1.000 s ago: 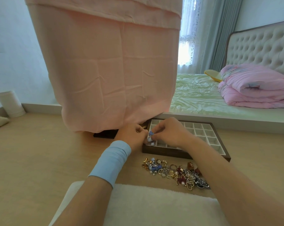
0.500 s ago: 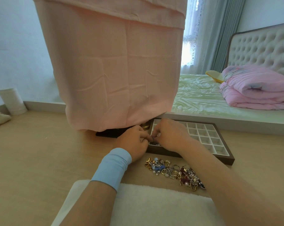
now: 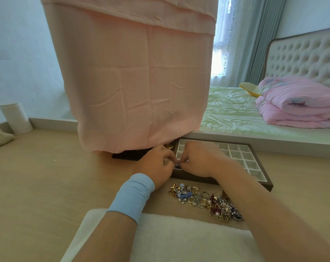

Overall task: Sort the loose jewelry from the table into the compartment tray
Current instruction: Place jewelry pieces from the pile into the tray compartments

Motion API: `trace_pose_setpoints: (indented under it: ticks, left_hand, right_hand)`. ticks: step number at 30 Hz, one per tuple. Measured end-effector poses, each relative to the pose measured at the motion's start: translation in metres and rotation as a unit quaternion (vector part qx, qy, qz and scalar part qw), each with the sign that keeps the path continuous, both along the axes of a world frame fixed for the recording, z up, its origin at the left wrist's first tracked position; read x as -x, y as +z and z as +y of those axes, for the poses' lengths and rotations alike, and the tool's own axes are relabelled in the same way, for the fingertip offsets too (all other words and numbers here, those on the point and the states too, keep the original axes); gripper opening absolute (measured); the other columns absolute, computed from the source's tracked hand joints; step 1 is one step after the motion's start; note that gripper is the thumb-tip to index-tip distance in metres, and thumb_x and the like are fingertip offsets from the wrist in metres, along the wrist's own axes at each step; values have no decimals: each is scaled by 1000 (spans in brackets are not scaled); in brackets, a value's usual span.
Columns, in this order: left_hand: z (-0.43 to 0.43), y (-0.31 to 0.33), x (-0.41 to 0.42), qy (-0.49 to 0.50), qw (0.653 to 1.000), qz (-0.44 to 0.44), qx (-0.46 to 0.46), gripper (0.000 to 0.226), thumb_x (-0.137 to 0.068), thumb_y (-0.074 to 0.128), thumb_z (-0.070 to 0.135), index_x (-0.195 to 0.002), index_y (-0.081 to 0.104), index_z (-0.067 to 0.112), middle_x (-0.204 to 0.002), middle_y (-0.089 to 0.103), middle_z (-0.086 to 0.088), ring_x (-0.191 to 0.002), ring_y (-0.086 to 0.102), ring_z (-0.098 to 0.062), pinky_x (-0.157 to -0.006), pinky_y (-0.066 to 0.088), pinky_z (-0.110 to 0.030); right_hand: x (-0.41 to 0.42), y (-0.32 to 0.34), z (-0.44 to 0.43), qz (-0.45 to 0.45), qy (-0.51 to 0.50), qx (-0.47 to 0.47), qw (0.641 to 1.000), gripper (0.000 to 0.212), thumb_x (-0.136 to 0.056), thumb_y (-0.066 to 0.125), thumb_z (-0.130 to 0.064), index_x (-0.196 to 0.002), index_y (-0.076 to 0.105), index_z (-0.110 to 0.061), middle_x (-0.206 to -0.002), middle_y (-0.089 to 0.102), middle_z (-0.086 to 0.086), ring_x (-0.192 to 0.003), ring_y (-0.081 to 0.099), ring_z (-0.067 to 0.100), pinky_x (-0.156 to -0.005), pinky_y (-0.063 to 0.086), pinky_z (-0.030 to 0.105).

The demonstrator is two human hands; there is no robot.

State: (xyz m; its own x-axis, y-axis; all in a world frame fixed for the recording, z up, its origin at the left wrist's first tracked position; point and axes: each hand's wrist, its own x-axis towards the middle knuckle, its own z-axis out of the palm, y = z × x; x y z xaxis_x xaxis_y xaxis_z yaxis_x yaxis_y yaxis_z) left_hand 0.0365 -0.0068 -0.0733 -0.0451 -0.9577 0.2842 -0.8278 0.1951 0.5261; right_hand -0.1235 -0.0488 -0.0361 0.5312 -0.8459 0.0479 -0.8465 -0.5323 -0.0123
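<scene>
Jewelry piece [image 3: 177, 165] — left hand [image 3: 156, 164], right hand [image 3: 200, 159] pinching.

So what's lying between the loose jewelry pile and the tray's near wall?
Head view: only a narrow strip of bare tabletop separates the jewelry pile from the near wall of the tray. The right forearm passes above the strip's right end.

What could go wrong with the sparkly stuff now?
The small piece pinched between left hand and right hand over the tray could slip into the wrong compartment. The right forearm passes close by the jewelry pile and might scatter it. The pile looks tangled; lifting one piece may drag others.
</scene>
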Motion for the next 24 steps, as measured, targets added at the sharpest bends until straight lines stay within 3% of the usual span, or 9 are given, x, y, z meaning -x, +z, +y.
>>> trace_pose_setpoints:
  ticks: [2,6,10,15,19,24]
  left_hand:
    - [-1,-3,-2,-1,1000,5,4,22,-90,51,20,-87,57,41,-107,49,14,-93,52,-8,-79,49,-30]
    - [-3,-7,-2,-28,998,-43,-36,26,-95,50,26,-112,65,40,-116,46,12,-111,42,-6,-92,44,-29]
    - [-4,-7,-1,-27,997,-69,-38,28,-96,48,28,-114,65,41,-119,46,13,-115,37,-5,-90,39,-26]
    - [-2,-7,-2,-23,998,-45,-23,22,-95,51,29,-111,63,39,-119,46,12,-113,41,-7,-93,43,-29]
    - [1,-8,-2,-26,998,-47,-13,22,-95,53,32,-114,62,38,-118,46,16,-112,41,-3,-90,41,-25]
    - [12,-1,-3,-21,999,28,34,16,-91,56,26,-90,58,41,-94,56,18,-85,54,-4,-74,47,-24]
  right_hand:
    - [4,5,2,18,16,-22,999,28,-96,53,-41,-109,78,-35,-114,66,-7,-98,63,15,-83,57,37]
    - [13,10,4,-66,7,-76,995,32,-98,52,-26,-115,76,-37,-134,64,-9,-117,60,13,-97,50,33]
    - [14,6,3,-85,0,-69,994,31,-97,52,-23,-105,78,-39,-126,67,-8,-108,61,12,-93,52,33]
    - [11,4,4,-61,14,-71,995,32,-98,51,-21,-109,76,-38,-126,63,-9,-111,60,13,-97,51,34]
    - [18,14,8,-103,25,-70,992,27,-97,55,-22,-105,76,-37,-113,67,-12,-103,62,9,-89,50,29]
    - [18,29,25,-100,71,-170,978,12,-90,67,-27,-89,78,-32,-87,69,-20,-86,64,1,-83,54,24]
